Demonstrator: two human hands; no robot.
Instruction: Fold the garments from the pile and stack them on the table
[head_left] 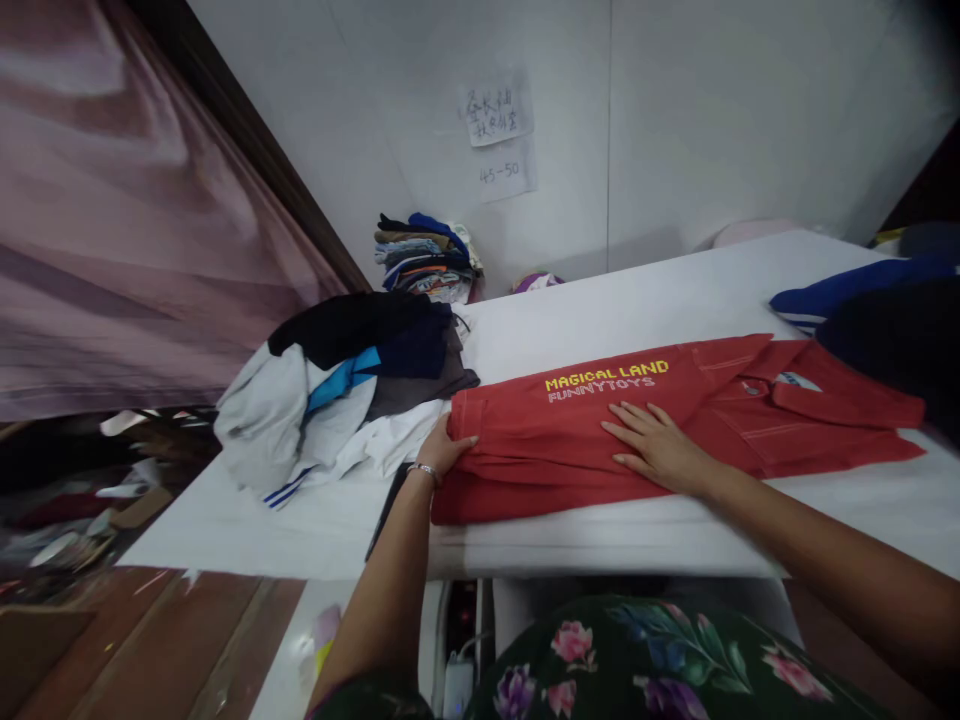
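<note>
A red shirt lies lengthwise on the white table, folded in at its sides, its collar to the right. Yellow and white lettering runs along its upper part. At the left end, my left hand grips the shirt's edge, thumb on top and the other fingers partly hidden. My right hand rests flat on the middle of the shirt, fingers spread, just below the lettering.
Left of the shirt is a loose heap of clothes in white, black, blue and grey. Folded clothes are stacked by the wall. Dark and blue garments lie at the right. The table's front edge is close to my body.
</note>
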